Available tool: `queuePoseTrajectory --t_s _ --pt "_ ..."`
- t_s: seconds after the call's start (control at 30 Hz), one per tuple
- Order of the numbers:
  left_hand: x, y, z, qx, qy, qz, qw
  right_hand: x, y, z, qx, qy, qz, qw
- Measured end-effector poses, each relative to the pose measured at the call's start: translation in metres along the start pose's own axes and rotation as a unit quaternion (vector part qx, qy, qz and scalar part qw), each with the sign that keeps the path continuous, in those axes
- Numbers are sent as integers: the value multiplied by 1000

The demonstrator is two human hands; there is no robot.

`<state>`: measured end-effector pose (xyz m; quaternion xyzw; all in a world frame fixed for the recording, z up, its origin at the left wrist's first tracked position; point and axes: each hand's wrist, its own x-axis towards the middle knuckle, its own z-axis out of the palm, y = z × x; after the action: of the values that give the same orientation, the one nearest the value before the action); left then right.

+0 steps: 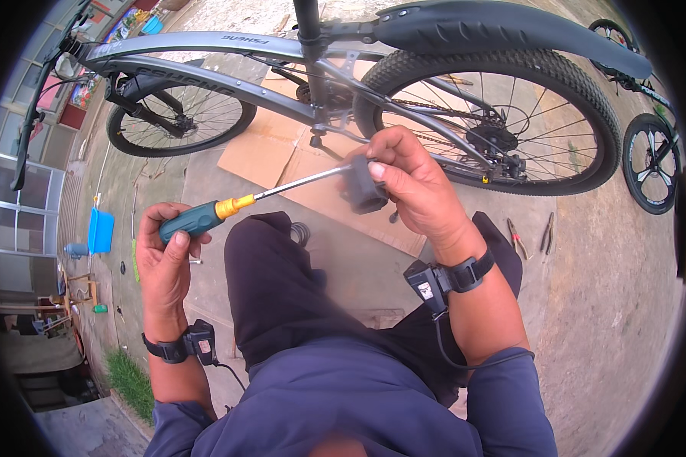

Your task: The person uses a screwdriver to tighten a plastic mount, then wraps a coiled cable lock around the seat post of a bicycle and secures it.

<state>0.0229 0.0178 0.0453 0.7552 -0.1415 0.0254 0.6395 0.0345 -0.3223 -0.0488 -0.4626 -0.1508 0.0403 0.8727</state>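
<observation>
- Screwdriver (229, 208): green handle with yellow collar, long steel shaft, held level across the person's knee (270, 259); tip buried in a small dark grey block part (360, 185).
- Left hand (164, 255): grip wrapped closed around the handle, thumb on top.
- Right hand (411, 186): grip closed on the block part, fingers curled over it, thumb pressing its near face. Part is off the grey bicycle (236, 72), held in the air in front of the rear wheel (503, 114).
- Judgement: fastener work on the part is under way, not finished; whether the screw is going in or out cannot be told. Part not yet fitted to the bicycle.
- Pliers (532, 236): two pairs on the concrete ground (617, 305) to the right, untouched. Flattened cardboard (282, 156) lies under the frame.
</observation>
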Motion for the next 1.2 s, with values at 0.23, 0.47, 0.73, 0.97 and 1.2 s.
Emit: queuePoseTrajectory --t_s 0.23,0.47,0.73,0.97,1.2 --pt "1 -2 13 -104 42 -44 993 1 4 0 -4 -5 -26 1000" --pt "1 -2 -1 -106 3 -75 992 0 1 0 -7 0 -5 1000" --pt "1 -5 6 -47 24 4 999 0 0 -1 0 8 6 1000" --pt "3 -2 -12 -189 -33 -156 969 0 1 0 -8 18 13 1000" --pt "2 -3 2 -24 -29 29 999 1 -2 0 9 15 14 1000"
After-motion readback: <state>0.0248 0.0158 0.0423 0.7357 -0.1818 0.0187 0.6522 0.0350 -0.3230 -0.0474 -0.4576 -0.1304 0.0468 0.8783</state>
